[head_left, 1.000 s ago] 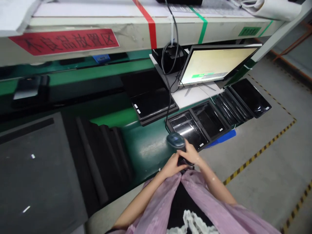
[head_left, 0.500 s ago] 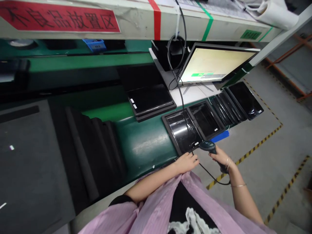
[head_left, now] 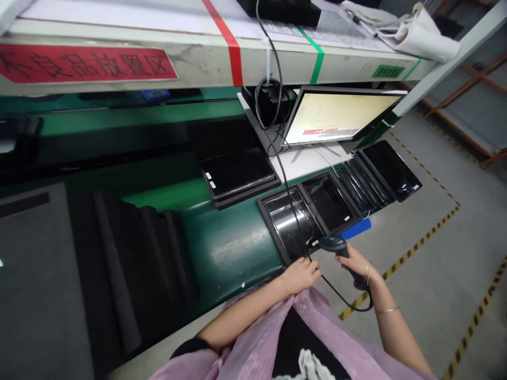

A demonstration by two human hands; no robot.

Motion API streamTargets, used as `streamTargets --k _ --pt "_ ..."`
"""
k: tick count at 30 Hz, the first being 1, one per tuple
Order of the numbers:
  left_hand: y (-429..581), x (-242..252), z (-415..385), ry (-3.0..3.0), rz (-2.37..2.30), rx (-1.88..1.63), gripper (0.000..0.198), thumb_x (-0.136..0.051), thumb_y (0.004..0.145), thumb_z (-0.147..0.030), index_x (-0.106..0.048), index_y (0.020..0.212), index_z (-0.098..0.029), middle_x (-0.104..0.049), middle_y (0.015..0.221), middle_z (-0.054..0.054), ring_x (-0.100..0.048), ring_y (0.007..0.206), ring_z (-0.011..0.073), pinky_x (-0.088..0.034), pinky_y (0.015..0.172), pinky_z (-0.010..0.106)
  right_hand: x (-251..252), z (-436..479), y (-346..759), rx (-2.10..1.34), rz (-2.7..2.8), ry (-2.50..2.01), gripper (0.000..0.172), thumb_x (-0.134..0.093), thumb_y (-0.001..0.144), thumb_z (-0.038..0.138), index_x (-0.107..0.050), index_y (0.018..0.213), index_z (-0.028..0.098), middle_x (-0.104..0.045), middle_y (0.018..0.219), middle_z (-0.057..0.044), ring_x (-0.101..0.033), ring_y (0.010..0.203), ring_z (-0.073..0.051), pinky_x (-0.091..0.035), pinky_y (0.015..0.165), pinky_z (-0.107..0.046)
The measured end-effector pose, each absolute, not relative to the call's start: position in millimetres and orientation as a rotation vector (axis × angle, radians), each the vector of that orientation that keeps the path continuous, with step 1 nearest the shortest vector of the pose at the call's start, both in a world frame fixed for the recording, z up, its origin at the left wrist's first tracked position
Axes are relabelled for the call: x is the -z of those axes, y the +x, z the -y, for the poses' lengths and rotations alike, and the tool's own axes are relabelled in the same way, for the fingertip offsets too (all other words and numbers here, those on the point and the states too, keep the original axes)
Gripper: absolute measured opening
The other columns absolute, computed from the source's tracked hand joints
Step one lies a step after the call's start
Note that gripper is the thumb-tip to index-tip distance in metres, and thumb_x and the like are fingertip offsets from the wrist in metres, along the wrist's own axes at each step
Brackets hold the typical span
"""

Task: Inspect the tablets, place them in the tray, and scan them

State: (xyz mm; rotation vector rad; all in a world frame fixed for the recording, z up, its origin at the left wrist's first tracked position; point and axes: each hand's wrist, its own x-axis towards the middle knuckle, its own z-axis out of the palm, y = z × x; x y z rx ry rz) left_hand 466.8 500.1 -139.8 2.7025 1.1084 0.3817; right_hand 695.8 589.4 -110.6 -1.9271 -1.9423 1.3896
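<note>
The right hand (head_left: 354, 265) grips a handheld barcode scanner (head_left: 336, 245) firmly by its handle. The left hand (head_left: 300, 275), empty and loosely curled, sits at the corner of a glossy black tray (head_left: 271, 232). The scanner's cable (head_left: 298, 221) lies across the tray and could snag, tugging the tray askew.

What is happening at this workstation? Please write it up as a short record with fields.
Right hand: grips a corded barcode scanner
Left hand: nearest a glossy black tray
Surface: green conveyor belt under the tray
Screen: lit monitor showing a red bar
Sign: red sign with Chinese characters
</note>
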Motion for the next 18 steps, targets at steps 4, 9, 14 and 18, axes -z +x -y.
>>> streamTargets --k 4,9,14,18 --pt "466.2 137.6 -503.4 2.707 -1.047 -0.430 0.026 -0.048 0.091 -0.016 -0.054 0.116 -0.015 -0.062 0.109 0.010 -0.061 0.080 0.0176 -0.046 0.072 0.033 107.7 -597.1 705.0 -1.364 1.900 -1.952 0.074 -0.060 0.069 0.031 -0.034 0.136 0.012 -0.061 0.072 0.002 -0.056 0.050 -0.015 -0.048 0.054 -0.030" --pt "464.9 134.4 -507.7 2.669 -0.927 -0.510 0.038 -0.039 0.095 -0.015 -0.045 0.132 -0.024 -0.047 0.141 0.015 -0.060 0.104 0.0195 -0.046 0.083 0.033 91.7 -629.2 734.1 -1.251 1.845 -2.006 0.087 -0.063 0.069 0.030 -0.023 0.145 0.014 -0.062 0.075 0.002 -0.057 0.051 -0.015 -0.048 0.057 -0.031" --pt "461.4 142.4 -515.9 2.380 -1.060 -0.521 0.033 -0.046 0.091 -0.015 -0.052 0.124 -0.019 -0.052 0.136 0.017 -0.056 0.114 0.0235 -0.046 0.094 0.039 84.2 -655.6 749.5 -1.274 1.760 -2.015 0.088 -0.066 0.064 0.026 -0.028 0.141 0.010 -0.060 0.070 0.002 -0.054 0.047 -0.015 -0.047 0.051 -0.030" --pt "450.8 153.8 -526.5 2.034 -1.299 -0.576 0.028 -0.044 0.091 -0.021 -0.057 0.114 -0.013 -0.062 0.115 0.016 -0.058 0.107 0.0261 -0.049 0.093 0.045 91.2 -646.6 724.6 -1.447 1.702 -1.832 0.085 -0.068 0.066 0.034 -0.031 0.138 0.012 -0.062 0.076 0.000 -0.056 0.051 -0.015 -0.048 0.051 -0.030"
